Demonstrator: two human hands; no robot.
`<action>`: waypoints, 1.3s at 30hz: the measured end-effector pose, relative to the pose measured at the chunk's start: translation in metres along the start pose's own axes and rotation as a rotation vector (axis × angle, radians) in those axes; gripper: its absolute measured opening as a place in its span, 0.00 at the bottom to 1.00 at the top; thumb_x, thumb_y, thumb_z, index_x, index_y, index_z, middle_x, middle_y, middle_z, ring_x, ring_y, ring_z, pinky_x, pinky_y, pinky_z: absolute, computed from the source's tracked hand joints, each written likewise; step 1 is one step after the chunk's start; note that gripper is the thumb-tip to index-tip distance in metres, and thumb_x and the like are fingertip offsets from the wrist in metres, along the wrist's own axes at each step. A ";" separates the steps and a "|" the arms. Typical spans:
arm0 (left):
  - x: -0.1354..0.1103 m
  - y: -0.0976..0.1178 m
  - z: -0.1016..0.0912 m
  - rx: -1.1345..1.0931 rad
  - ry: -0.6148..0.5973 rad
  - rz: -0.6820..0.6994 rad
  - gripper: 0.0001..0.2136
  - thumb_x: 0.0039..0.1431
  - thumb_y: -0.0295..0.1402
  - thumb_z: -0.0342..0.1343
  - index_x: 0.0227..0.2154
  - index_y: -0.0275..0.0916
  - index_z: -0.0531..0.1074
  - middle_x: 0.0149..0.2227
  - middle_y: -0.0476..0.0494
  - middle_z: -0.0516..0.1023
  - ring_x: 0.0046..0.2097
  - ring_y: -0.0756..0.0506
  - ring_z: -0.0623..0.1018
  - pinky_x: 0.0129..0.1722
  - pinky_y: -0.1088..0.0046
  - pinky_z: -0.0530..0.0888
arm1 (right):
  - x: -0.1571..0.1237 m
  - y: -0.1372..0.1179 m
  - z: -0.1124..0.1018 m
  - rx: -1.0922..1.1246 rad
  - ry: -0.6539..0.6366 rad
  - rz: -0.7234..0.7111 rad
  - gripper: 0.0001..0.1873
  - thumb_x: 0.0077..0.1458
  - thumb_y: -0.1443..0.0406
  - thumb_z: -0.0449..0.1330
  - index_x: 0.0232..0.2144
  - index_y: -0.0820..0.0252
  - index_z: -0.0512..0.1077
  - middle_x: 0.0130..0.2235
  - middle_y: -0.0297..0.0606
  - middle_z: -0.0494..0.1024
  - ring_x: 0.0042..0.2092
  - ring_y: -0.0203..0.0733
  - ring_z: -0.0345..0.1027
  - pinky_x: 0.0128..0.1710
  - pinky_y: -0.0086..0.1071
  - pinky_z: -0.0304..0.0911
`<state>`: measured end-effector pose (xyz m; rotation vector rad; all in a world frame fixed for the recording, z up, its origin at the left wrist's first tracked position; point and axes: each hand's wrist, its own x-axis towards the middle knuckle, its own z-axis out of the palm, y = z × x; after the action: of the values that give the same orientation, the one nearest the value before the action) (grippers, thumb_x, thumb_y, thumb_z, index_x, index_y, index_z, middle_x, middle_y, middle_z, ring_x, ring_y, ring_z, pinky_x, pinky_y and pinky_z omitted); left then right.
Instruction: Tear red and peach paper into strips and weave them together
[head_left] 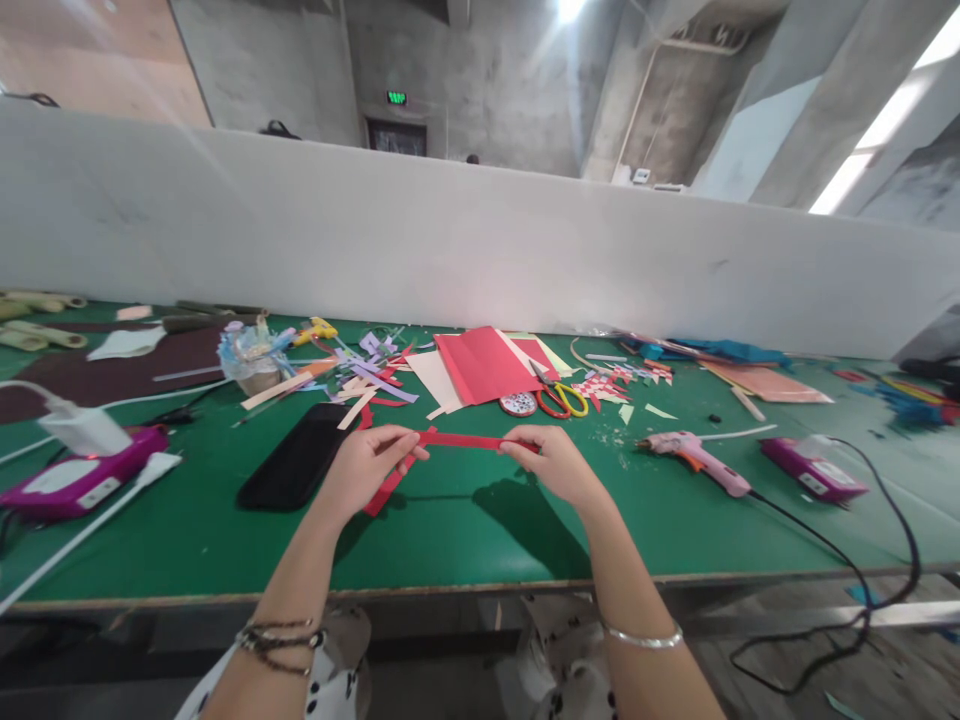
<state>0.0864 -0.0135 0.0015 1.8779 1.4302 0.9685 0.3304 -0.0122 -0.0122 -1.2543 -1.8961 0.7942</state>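
Note:
A red paper strip is stretched level between my two hands, above the green tabletop. My left hand pinches its left part, and a second red length slants down from beside those fingers; whether the two are joined I cannot tell. At the other end my right hand is closed on the strip with thumb and fingers. Just beyond the hands lie red paper sheets on cream ones. Scissors with red and yellow handles rest beside a round patterned disc.
A black phone lies left of my left hand. The pink glue gun and its cord are on the right, near a purple power strip. Another purple power strip sits far left. Paper scraps litter the back, before a white partition.

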 end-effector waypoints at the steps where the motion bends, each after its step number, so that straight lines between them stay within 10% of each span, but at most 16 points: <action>1: 0.000 -0.001 -0.001 0.009 0.004 0.003 0.18 0.54 0.45 0.49 0.25 0.37 0.76 0.18 0.50 0.73 0.22 0.51 0.69 0.24 0.79 0.65 | 0.000 0.001 -0.001 0.017 -0.001 0.013 0.12 0.52 0.59 0.53 0.24 0.59 0.71 0.17 0.28 0.62 0.20 0.32 0.52 0.21 0.26 0.48; 25: 0.002 -0.005 -0.006 0.003 0.011 -0.050 0.16 0.54 0.44 0.50 0.25 0.38 0.75 0.27 0.47 0.78 0.24 0.50 0.72 0.28 0.77 0.68 | -0.001 0.008 -0.007 0.266 0.072 0.045 0.15 0.52 0.56 0.53 0.23 0.62 0.68 0.20 0.33 0.74 0.18 0.32 0.65 0.21 0.25 0.59; 33: 0.002 0.003 0.005 0.178 0.177 0.211 0.20 0.57 0.45 0.44 0.45 0.39 0.69 0.49 0.42 0.72 0.51 0.42 0.68 0.51 0.67 0.62 | -0.001 -0.005 0.007 0.042 -0.071 -0.104 0.18 0.56 0.62 0.51 0.17 0.61 0.67 0.18 0.32 0.72 0.18 0.31 0.66 0.23 0.24 0.59; 39: -0.002 0.030 0.031 0.279 -0.341 0.260 0.17 0.62 0.42 0.37 0.34 0.41 0.70 0.28 0.49 0.74 0.32 0.47 0.73 0.31 0.75 0.65 | -0.003 -0.019 0.012 0.005 -0.176 -0.141 0.15 0.57 0.65 0.50 0.21 0.61 0.69 0.19 0.31 0.71 0.18 0.29 0.64 0.23 0.22 0.58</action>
<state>0.1277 -0.0241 0.0077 2.3460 1.1823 0.5400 0.3120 -0.0227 -0.0037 -1.0636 -2.0958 0.8575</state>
